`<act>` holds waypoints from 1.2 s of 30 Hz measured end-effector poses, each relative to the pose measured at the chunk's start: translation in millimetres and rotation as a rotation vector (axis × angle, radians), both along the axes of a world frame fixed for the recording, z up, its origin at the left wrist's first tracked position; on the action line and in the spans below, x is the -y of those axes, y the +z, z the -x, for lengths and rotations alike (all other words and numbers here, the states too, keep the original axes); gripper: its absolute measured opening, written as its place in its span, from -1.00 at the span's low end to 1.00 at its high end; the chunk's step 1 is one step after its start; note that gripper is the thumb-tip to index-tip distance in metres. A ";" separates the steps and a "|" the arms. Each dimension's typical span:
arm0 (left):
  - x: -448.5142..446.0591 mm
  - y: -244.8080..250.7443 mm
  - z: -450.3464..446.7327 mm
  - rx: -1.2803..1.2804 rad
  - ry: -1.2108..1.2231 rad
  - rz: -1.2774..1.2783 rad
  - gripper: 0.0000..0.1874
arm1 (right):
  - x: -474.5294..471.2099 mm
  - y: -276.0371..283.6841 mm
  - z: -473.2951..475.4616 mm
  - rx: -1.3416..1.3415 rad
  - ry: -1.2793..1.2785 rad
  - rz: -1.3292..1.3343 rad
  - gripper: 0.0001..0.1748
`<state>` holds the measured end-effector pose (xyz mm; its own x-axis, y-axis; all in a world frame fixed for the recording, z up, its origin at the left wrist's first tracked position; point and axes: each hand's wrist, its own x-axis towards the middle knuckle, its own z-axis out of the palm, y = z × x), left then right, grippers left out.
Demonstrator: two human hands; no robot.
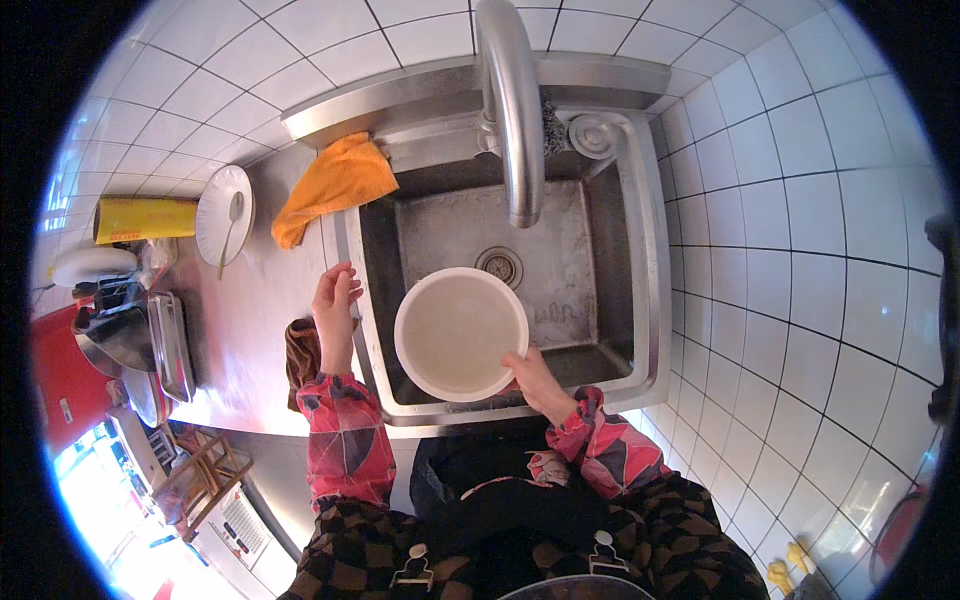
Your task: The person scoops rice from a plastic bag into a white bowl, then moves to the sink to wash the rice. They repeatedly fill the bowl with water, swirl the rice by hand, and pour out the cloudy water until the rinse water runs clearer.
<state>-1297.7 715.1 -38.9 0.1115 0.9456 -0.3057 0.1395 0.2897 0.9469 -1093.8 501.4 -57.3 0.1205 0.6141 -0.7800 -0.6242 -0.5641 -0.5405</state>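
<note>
My right hand (537, 376) grips the near right rim of a round white bowl (459, 276), thumb over the edge. The bowl is over the near left part of a stainless steel sink (651, 300). Its inside looks pale and slightly cloudy; whether liquid is in it I cannot tell. My left hand (335, 300) is raised by the sink's left rim, empty, with its fingers loosely bent and apart. A dark brown cloth (301, 356) lies on the counter beside that wrist. Beyond the bowl, the drain (498, 266) is partly visible.
A steel faucet (517, 135) arches over the sink. An orange cloth (337, 184) drapes onto its left rim. Leftward on the steel counter (247, 322) are a white plate (214, 210) with a spoon (234, 214), a yellow roll (146, 219) and metal trays (171, 345). Tiled wall (757, 225) borders the right.
</note>
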 end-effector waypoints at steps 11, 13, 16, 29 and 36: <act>6.0 5.3 3.4 0.007 0.011 0.044 -0.76 | 0.4 0.8 3.4 -0.062 0.031 -0.009 -0.58; 5.6 5.3 4.3 0.007 0.012 0.039 -0.77 | 0.2 2.4 2.9 -0.093 0.046 0.027 -0.59; 5.0 4.6 5.4 0.017 0.017 0.038 -0.77 | -0.5 6.3 2.5 -0.087 0.044 0.025 -0.59; 5.6 5.2 5.4 0.010 0.027 0.058 -0.76 | 3.5 2.9 6.6 -0.196 0.058 0.026 -0.51; 7.4 11.7 4.3 -0.019 0.059 0.116 -0.75 | 4.5 6.3 7.6 -0.211 0.067 0.040 -0.53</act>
